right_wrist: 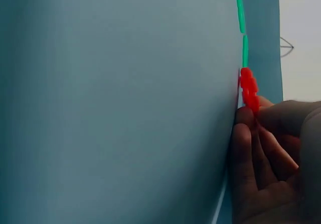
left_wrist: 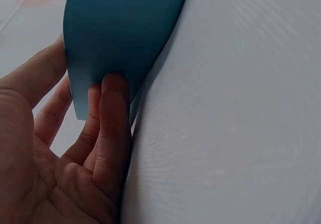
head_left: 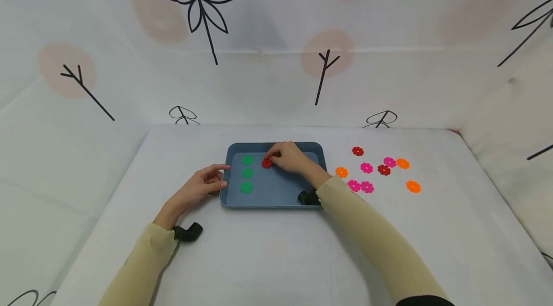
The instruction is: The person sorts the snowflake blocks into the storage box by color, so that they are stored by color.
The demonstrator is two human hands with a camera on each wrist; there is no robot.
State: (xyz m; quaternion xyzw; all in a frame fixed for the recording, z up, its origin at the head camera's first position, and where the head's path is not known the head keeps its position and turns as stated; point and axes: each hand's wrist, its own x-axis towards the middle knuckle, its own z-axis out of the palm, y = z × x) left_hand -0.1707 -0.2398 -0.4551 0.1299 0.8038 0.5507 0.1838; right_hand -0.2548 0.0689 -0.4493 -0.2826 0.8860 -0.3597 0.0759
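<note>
My right hand (head_left: 288, 157) pinches a red flower-shaped piece (head_left: 266, 164) between thumb and fingertips over the upper middle of the blue-grey tray (head_left: 276, 195). In the right wrist view the red flower (right_wrist: 248, 88) stands tilted on edge, close to the tray floor. Three green flower pieces (head_left: 246, 173) lie in a column along the tray's left side. At the tray's left edge my left hand (head_left: 200, 183) holds the rim; in the left wrist view its thumb meets the rim and bent fingers (left_wrist: 113, 113) touch the outer wall.
Right of the tray lie loose flower pieces: two red (head_left: 357, 151), several pink (head_left: 366, 167) and three orange (head_left: 413, 187), some touching. Black wrist cameras (head_left: 188, 232) sit on both wrists. White cloth with drawn plants (head_left: 324, 75) walls the table's back and sides.
</note>
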